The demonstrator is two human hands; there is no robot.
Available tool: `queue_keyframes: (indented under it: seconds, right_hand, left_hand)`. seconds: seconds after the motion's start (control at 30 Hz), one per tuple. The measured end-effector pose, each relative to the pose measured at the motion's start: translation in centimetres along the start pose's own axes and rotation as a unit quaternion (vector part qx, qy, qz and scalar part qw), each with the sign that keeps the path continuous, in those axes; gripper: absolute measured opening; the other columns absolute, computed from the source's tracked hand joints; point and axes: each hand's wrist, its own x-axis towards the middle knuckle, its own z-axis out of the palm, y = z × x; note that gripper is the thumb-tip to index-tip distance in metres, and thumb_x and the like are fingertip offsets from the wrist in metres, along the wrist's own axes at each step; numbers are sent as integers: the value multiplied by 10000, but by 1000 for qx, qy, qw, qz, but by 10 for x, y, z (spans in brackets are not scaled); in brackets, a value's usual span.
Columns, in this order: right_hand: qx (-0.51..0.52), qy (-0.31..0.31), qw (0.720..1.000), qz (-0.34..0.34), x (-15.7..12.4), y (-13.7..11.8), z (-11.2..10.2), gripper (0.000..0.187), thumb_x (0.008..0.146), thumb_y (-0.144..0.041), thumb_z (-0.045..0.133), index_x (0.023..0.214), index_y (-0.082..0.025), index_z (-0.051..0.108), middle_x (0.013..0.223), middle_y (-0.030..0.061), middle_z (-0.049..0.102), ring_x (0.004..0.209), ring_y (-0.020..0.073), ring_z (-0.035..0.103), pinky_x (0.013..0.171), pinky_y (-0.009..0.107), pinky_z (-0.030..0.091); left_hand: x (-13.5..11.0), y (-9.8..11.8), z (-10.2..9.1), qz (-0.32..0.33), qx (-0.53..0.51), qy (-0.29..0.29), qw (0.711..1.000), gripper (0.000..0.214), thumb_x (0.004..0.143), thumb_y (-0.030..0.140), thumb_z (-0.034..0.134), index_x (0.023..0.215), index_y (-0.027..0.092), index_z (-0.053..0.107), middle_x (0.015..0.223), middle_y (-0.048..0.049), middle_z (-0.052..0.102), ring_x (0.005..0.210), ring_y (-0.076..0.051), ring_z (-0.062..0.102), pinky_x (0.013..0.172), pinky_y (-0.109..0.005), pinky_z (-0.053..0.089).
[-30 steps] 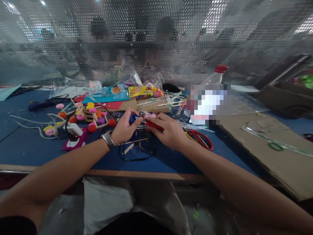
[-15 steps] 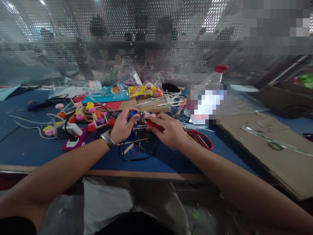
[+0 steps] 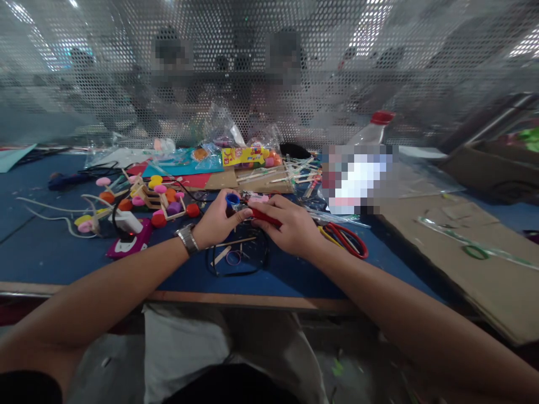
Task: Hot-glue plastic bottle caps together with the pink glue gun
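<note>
My left hand (image 3: 221, 221) is closed around a small blue round piece (image 3: 232, 199), like a bottle cap, its open side facing up. In my right hand (image 3: 290, 224) is a red-handled tool (image 3: 265, 215); its working end meets the left fingertips and is mostly hidden, so its exact kind cannot be told. The two hands almost touch above the blue table. Beneath them lie a looped black cord (image 3: 240, 274), wooden sticks (image 3: 221, 256) and a small purple ring (image 3: 233, 257).
Left are a stick model with coloured discs (image 3: 155, 193) and a purple power strip (image 3: 130, 241) with a white plug. Red-handled scissors (image 3: 349, 241) lie right, near cardboard (image 3: 471, 252). Behind stand a red-capped bottle (image 3: 381, 119) and a perforated screen (image 3: 236, 90), people beyond it.
The blue piece has tipped so its opening shows more. My left thumb has moved down and right, closer to the red-handled tool. My right hand has barely shifted.
</note>
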Motion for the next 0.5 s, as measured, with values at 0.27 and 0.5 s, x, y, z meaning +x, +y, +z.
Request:
queue_keyframes:
  seconds: [0.27, 0.5]
  right_hand:
    - [10, 5, 1000, -8, 0, 0, -1, 395, 974, -367, 581, 1349, -266, 657, 1078, 106, 687, 1000, 262, 673, 883, 409, 570]
    - [4, -5, 1000, 2, 1, 1, -1, 414, 977, -373, 576, 1350, -213, 654, 1047, 117, 679, 1010, 272, 672, 863, 399, 565]
  left_hand:
    - [1, 1, -2, 1, 0, -11, 1000, 614, 829, 768, 560, 1035, 193, 508, 979, -65, 614, 889, -210, 578, 844, -352, 485]
    - [0, 6, -2, 3, 14, -9, 1000, 456, 899, 639, 574, 977, 192, 522, 949, -55, 633, 887, -202, 598, 851, -338, 485]
